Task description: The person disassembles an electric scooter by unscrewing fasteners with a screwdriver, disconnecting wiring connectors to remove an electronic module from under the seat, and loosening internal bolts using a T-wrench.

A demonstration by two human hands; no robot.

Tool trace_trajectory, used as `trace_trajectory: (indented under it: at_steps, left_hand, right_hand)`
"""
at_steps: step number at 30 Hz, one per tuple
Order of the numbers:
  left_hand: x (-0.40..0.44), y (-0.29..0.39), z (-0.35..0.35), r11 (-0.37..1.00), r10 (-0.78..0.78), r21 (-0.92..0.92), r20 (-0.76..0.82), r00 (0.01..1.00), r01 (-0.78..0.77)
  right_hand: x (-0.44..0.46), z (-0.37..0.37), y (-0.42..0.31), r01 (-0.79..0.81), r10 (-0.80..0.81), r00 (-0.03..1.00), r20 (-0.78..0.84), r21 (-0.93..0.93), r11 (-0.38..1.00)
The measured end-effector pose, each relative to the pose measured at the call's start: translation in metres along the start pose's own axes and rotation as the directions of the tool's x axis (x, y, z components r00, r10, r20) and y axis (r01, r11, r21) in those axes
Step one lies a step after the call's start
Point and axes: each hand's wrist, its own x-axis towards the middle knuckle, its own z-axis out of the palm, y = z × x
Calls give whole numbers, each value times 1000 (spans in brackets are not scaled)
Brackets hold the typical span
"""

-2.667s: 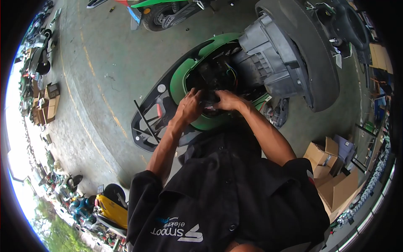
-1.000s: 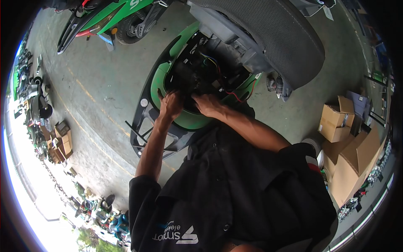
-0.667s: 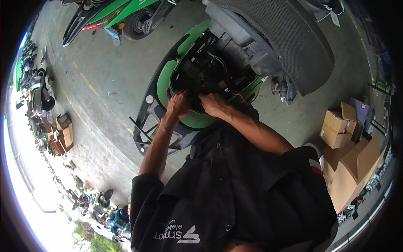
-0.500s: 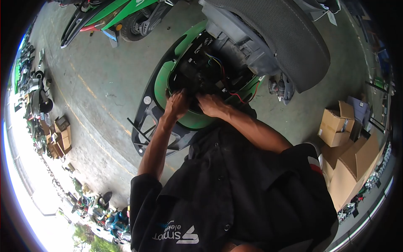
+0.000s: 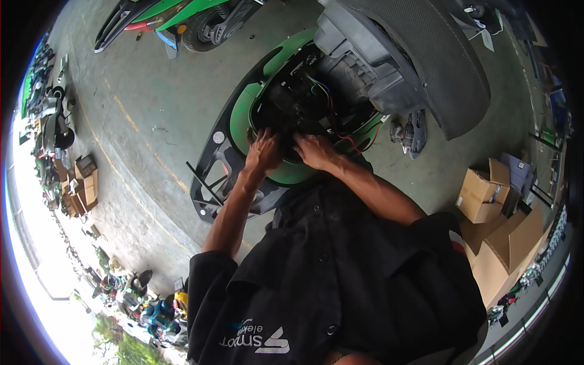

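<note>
A green scooter body (image 5: 244,115) with an open, dark compartment lies ahead of me, its seat (image 5: 426,61) tilted up to the right. My left hand (image 5: 263,152) reaches over the near rim, its fingers bent down into the dark and closed on something I cannot make out. Just right of it, my right hand (image 5: 314,151) is also at the rim, fingers curled inward, its fingertips and anything they hold hidden in shadow. Yellow and blue wires (image 5: 322,88) run inside the compartment. Red wires (image 5: 356,146) loop over its right side, near my right hand.
Another green scooter (image 5: 182,15) stands at the top left. A power tool (image 5: 409,134) lies on the floor beyond the scooter's right side. Cardboard boxes (image 5: 483,194) are at the right; more boxes (image 5: 79,188) and parked scooters (image 5: 55,121) line the left.
Compared with the oldest frame, the view has shifted and red wires now show at the compartment's right side. In the last second, both hands have stayed at the near rim with little visible movement.
</note>
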Motion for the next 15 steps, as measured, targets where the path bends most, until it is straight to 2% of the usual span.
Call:
trace_trajectory:
  at_steps: [1, 2, 4, 5, 7, 8, 10, 13, 15]
  left_hand:
    - [0, 1, -1, 1000, -7, -5, -3, 1000, 7]
    - [-2, 1, -1, 1000, -6, -9, -9, 1000, 6]
    - [-5, 3, -3, 1000, -11, -15, -10, 1000, 11]
    - [-4, 4, -5, 1000, -24, -2, 22, 999, 24]
    - [-3, 6, -6, 999, -35, 10, 45, 998, 35]
    - [-4, 7, -6, 1000, -30, 1, 57, 998, 30]
    - [-4, 9, -6, 1000, -23, -5, 63, 998, 24]
    - [-3, 4, 2, 1000, -25, -11, 60, 998, 25]
    - [-3, 3, 5, 1000, -30, 8, 34, 999, 30]
  right_hand:
    - [-3, 2, 2, 50, -48, 997, -55, 31, 998]
    - [-4, 7, 3, 53, -52, 998, -44, 33, 998]
    - [-6, 11, 1, 54, -52, 986, -159, 5, 999]
    - [-5, 11, 1, 56, -55, 987, -154, 5, 998]
    - [1, 3, -3, -25, 25, 999, -28, -13, 1000]
    - [3, -2, -5, -22, 22, 999, -31, -18, 1000]
    - [6, -7, -7, -46, 55, 994, 100, -89, 995]
    - [7, -4, -4, 25, -22, 999, 43, -70, 997]
    - [10, -1, -2, 25, -17, 997, 80, -101, 995]
